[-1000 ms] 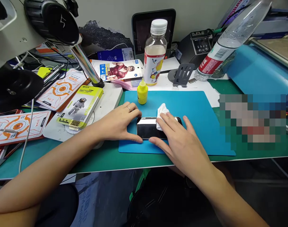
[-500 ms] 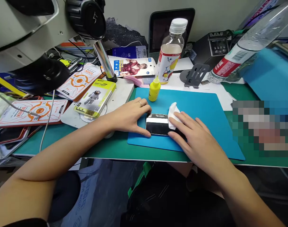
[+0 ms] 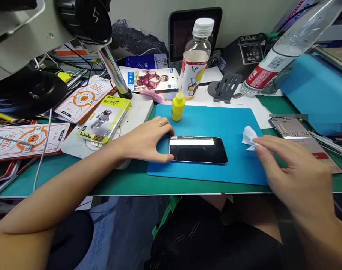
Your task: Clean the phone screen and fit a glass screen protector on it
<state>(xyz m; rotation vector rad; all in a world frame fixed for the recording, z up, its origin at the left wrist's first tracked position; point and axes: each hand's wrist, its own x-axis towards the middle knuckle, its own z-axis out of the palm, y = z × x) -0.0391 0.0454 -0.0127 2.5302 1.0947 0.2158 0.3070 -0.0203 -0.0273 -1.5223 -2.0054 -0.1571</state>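
Note:
A black smartphone (image 3: 199,150) lies flat, screen up, on the blue mat (image 3: 188,173), a light streak reflected along its top edge. My left hand (image 3: 148,141) grips its left end, thumb at the near corner and fingers at the far one. To the right, my right hand (image 3: 297,168) pinches a crumpled white wipe (image 3: 249,138) between thumb and fingertips, apart from the phone and over the mat's right side. Behind the phone stands a small yellow bottle (image 3: 178,107) with a pointed nozzle.
A second phone (image 3: 297,131) showing a timer lies at the right, partly behind my right hand. A drink bottle (image 3: 197,56), a tilted water bottle (image 3: 272,71) and a black stand (image 3: 227,87) are at the back. Battery box (image 3: 105,118) and microscope (image 3: 83,22) occupy the left.
My right hand has lifted the wipe off the phone and moved right, uncovering the whole screen. My left hand stays at the phone's left end. The view has shifted slightly.

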